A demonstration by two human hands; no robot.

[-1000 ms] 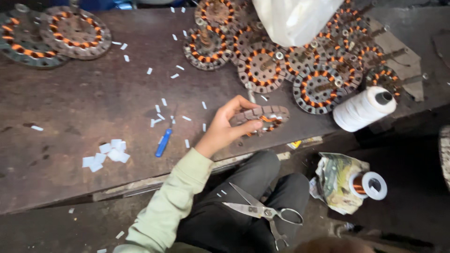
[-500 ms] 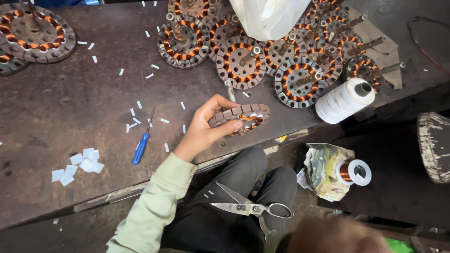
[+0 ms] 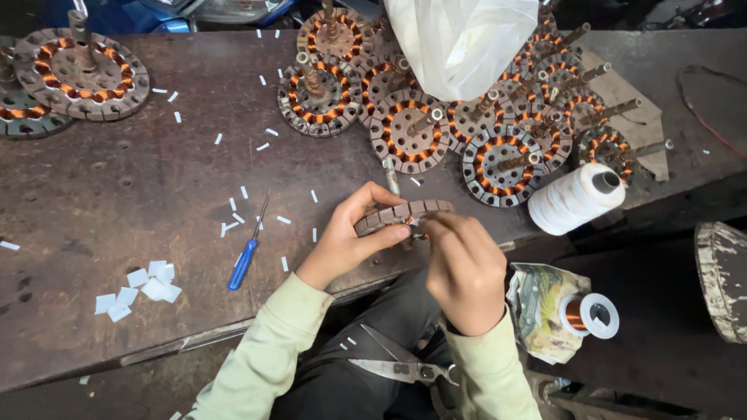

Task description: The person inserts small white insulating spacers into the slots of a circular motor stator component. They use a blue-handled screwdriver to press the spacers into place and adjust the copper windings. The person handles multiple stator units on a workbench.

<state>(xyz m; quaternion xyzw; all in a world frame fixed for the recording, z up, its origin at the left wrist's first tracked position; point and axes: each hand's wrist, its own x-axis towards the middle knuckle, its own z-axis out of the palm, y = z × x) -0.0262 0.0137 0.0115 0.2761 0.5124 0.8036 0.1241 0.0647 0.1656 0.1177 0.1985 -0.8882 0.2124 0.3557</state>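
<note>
1. Left hand (image 3: 342,241) grips the motor core (image 3: 401,215) on edge at the bench's (image 3: 117,194) near side; a firm hold seems best.
2. Right hand (image 3: 463,268), fingers pinched closed at its rim, should work slot by slot.
3. Core: dark ribbed steel ring; beyond it, copper-wound cores (image 3: 498,159) and a white thread spool (image 3: 574,198).

Both arms come up from the bottom in pale green sleeves and bend in toward each other. The left hand (image 3: 346,237) is curled, thumb on the near side and fingers (image 3: 373,194) wrapped over the top, closed in a grip. The right hand (image 3: 463,268) shows its back, knuckles up, fingertips (image 3: 424,224) pinched together right by the left thumb.
</note>
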